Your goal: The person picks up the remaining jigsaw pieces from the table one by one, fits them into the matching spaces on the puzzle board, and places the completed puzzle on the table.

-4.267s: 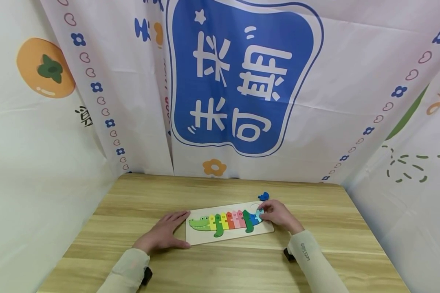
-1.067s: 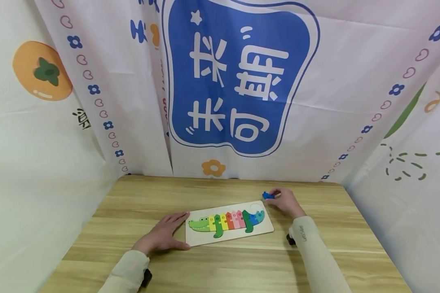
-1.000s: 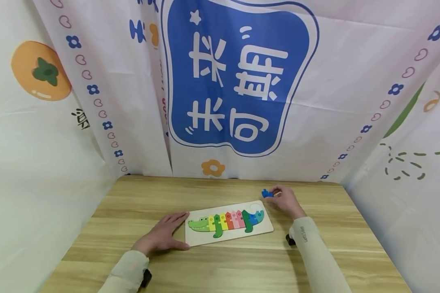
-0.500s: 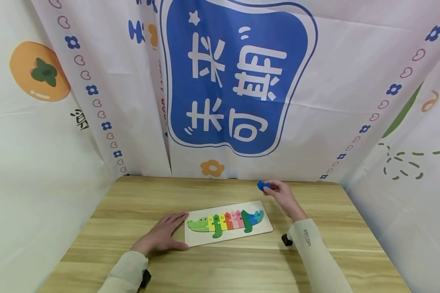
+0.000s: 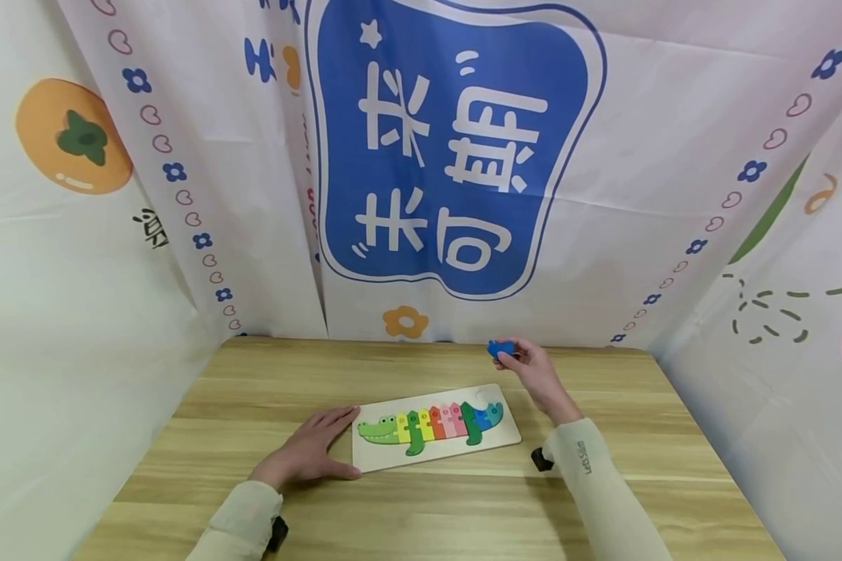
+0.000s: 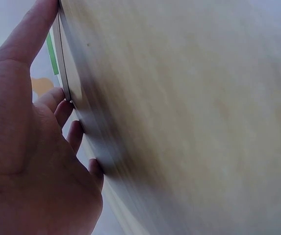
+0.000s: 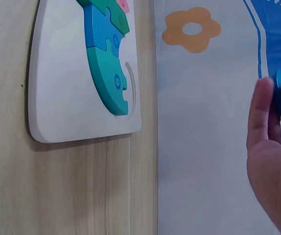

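A white wooden puzzle board (image 5: 456, 452) with a colourful crocodile of interlocking pieces lies on the table. My left hand (image 5: 312, 446) rests against its left end, thumb at the near corner and fingertips at the far corner, spread wide. My right hand (image 5: 539, 379) pinches a small blue puzzle piece (image 5: 500, 349) between thumb and fingers, raised beyond the board's far right corner. In the right wrist view the same blue piece (image 7: 280, 100) is partly hidden by the thumb. The teal tail piece (image 7: 107, 81) sits in the board beside a curved bare recess (image 7: 133, 90).
The wood-grain table (image 5: 421, 514) ends at a white printed cloth backdrop (image 5: 631, 257) behind the board. Cloth walls also stand at left and right. Black wrist cameras (image 5: 543, 460) sit under both cuffs.
My right hand has left the tail piece, picked up the blue piece from the table beyond the board, and lifted it up and slightly left. My left hand stays at the board's end.
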The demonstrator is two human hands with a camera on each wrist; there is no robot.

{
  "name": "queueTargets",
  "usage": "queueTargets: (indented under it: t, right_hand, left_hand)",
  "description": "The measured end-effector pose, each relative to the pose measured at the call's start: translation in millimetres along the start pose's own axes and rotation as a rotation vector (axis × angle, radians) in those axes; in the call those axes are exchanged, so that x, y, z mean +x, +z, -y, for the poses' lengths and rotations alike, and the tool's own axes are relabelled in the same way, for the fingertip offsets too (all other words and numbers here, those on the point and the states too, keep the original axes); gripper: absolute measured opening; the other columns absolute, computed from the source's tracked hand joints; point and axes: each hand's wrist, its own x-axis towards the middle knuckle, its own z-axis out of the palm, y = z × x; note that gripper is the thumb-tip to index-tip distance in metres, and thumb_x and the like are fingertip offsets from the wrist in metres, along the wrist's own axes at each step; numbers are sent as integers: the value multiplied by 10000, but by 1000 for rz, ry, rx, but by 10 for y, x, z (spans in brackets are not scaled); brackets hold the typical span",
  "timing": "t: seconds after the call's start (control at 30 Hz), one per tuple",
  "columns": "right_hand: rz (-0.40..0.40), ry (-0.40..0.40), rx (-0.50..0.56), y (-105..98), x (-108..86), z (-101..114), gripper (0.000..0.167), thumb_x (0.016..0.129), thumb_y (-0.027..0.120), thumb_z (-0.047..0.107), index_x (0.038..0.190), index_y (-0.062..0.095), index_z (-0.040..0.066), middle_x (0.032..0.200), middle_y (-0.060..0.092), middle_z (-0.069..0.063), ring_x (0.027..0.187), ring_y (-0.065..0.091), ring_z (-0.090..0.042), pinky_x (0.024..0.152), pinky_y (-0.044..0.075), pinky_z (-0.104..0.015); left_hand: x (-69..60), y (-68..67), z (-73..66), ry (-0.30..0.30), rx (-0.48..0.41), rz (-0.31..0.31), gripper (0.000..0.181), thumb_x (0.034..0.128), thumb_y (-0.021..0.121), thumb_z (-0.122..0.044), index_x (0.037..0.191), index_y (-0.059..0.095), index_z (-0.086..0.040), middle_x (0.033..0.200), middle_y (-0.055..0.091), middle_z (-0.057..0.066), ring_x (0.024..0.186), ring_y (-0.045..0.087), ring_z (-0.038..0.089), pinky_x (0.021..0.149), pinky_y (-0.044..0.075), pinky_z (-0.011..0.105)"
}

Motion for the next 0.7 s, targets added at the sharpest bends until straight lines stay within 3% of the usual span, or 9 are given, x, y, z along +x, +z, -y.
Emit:
queueTargets:
  t: [0.13,0.27,0.4,0.53,0.7]
  right_hand:
    - [5,-6,38,24,4,-4,357,1067,543,43,1415,550,-37,1351,549,-269,961,683,-134,875,594,-233]
    - [-18,-34,46,22,1,-22,366,1053,569,31,1411,553,-43,1303,567,-301,897,686,-116,836,604,-259]
    - [-36,-50,91,28,-18,-2,351,1054,560,19,1390,547,-83,1267,627,-300,905,737,-97,902,611,-285]
    - [-39,-35,168,40,-26,20,307,1083,492,21,1357,523,-115,1266,666,-241,980,763,-112,971,578,-275]
    - [-43,-4,235,51,-15,16,249,1093,478,37,1281,529,-116,1153,688,-134,1000,769,-148,956,582,-268]
  left_hand:
    - [8,-1,8,-8,9,8,1143,756,809,-690,1652,296,-201,1703,289,87,1536,232,455,1179,271,707]
    - [9,16,25,10,10,-12,1157,744,787,-731,1648,307,-191,1691,310,105,1524,249,460,1173,274,714]
    - [0,14,19,16,9,-15,1168,737,776,-750,1649,306,-192,1689,315,108,1525,250,458,1178,270,710]
    - [-4,-4,5,5,8,2,1163,747,794,-719,1651,296,-184,1700,295,97,1537,233,453,1186,261,706]
    - [1,3,13,9,19,2,1154,751,798,-709,1648,304,-178,1694,304,112,1528,243,460,1172,277,713]
